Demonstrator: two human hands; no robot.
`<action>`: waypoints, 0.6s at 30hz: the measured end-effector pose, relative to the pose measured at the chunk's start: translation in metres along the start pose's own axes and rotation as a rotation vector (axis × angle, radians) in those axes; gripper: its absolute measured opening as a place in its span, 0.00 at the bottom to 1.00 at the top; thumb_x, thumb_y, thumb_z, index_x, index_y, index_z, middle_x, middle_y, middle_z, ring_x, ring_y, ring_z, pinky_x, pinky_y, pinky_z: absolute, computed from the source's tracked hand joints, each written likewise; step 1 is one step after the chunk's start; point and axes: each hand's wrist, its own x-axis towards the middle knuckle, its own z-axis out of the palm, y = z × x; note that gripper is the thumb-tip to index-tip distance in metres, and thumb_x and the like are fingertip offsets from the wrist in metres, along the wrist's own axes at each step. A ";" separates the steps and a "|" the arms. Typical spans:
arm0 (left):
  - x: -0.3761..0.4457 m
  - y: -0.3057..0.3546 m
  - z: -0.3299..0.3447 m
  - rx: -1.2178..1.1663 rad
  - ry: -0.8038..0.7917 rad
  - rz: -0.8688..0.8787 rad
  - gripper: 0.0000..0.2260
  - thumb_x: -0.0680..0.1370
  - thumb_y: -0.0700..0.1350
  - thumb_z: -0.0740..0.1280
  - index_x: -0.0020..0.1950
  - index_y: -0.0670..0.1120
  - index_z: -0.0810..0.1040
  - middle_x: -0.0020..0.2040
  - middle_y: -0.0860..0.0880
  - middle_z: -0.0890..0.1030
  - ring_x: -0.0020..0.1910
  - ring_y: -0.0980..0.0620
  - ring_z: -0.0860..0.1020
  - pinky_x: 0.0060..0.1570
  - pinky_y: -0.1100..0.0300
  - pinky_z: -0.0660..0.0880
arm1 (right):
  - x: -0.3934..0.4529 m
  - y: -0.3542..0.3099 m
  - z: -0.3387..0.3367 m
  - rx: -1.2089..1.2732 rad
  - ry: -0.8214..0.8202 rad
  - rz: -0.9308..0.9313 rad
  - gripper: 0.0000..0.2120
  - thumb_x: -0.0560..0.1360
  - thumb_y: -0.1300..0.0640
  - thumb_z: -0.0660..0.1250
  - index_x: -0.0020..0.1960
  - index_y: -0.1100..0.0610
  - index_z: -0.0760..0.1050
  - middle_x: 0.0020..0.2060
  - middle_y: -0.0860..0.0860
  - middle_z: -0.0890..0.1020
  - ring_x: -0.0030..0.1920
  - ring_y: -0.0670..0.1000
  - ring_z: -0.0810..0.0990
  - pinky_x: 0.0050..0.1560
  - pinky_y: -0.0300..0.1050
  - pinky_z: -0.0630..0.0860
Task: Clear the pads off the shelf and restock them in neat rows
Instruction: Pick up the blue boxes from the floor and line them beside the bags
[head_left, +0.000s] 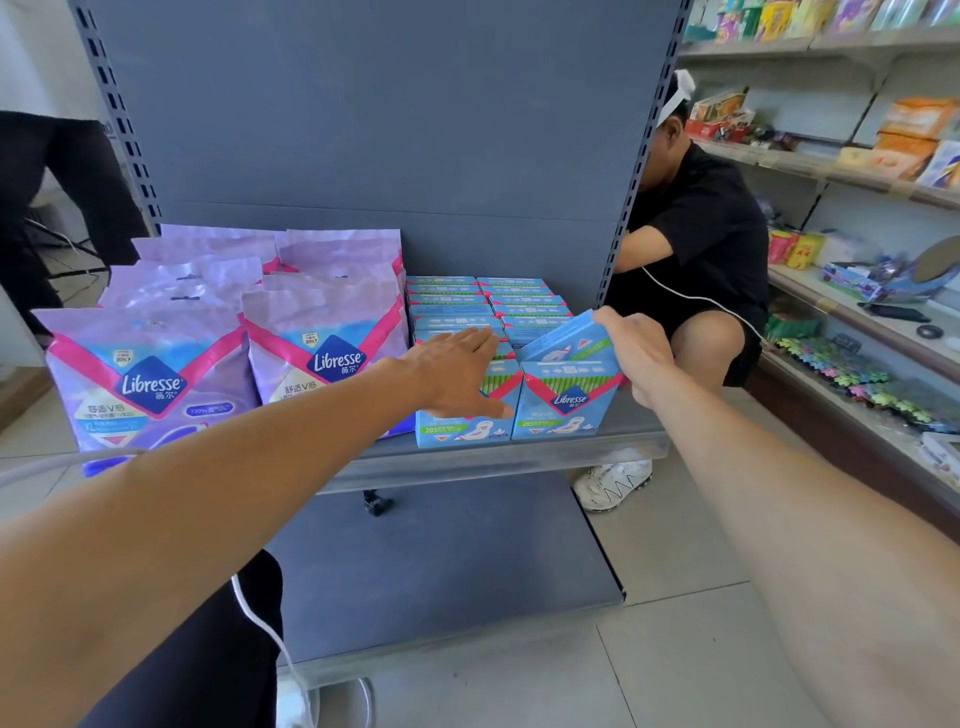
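Note:
Two rows of blue Libresse pad packs (485, 301) stand on the grey shelf (467, 454), running back toward the rear panel. My left hand (460, 371) lies flat with straight fingers on the front pack of the left row (465, 421). My right hand (631, 351) grips a tilted blue pack (563, 338) by its right end, just above the front pack of the right row (563, 413). Large purple Libresse bags (150, 374) fill the shelf's left half in two rows.
A person in black (696, 244) crouches just right of the shelf unit, a white cable hanging from them. Stocked shelves (841, 306) line the right wall. The lower grey shelf (441, 566) juts toward me. A white cable (260, 623) hangs by my leg.

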 end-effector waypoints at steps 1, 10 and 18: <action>0.000 0.000 0.000 0.000 -0.004 -0.001 0.47 0.74 0.70 0.58 0.79 0.42 0.43 0.80 0.46 0.45 0.79 0.48 0.47 0.77 0.51 0.50 | 0.001 0.003 -0.001 0.019 0.013 0.017 0.12 0.71 0.47 0.64 0.41 0.56 0.70 0.34 0.53 0.79 0.30 0.52 0.77 0.35 0.43 0.69; 0.000 0.000 0.001 -0.017 0.000 -0.013 0.46 0.75 0.69 0.58 0.80 0.43 0.42 0.80 0.47 0.45 0.79 0.48 0.46 0.77 0.52 0.48 | 0.004 0.009 0.007 -0.654 -0.035 -0.299 0.12 0.79 0.53 0.62 0.58 0.58 0.77 0.57 0.55 0.80 0.59 0.56 0.76 0.51 0.45 0.70; 0.001 -0.002 0.004 0.010 0.009 -0.004 0.40 0.79 0.64 0.56 0.79 0.41 0.42 0.80 0.45 0.45 0.79 0.48 0.46 0.77 0.51 0.48 | -0.009 -0.007 0.020 -0.848 -0.100 -0.374 0.18 0.81 0.48 0.61 0.62 0.60 0.77 0.63 0.59 0.72 0.55 0.57 0.77 0.54 0.47 0.71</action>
